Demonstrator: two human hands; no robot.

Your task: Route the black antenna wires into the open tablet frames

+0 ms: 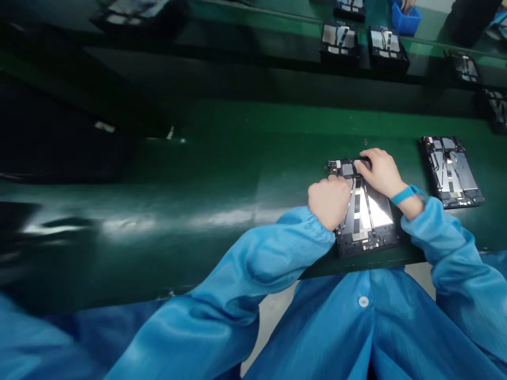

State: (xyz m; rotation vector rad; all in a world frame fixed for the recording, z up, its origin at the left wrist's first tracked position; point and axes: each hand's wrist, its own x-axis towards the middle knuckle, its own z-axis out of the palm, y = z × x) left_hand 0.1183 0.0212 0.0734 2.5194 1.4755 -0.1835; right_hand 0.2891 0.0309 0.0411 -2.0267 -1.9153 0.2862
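Note:
An opened tablet (370, 216) lies face down at the near edge of the green conveyor belt (222, 174), its metal plates and ribbon cables showing. My left hand (328, 201) rests on the tablet's left edge, fingers curled into a fist. My right hand (378, 170) lies over the tablet's far end, fingertips pressed down on a dark part there. A blue wrist strap (404, 195) circles my right wrist. Both arms wear blue smock sleeves.
A second opened tablet (451, 171) lies to the right on the belt. Several more sit on the far lane (340, 42), (388, 47). A blue bin (406, 21) with another person's hand (407, 4) stands at the back right.

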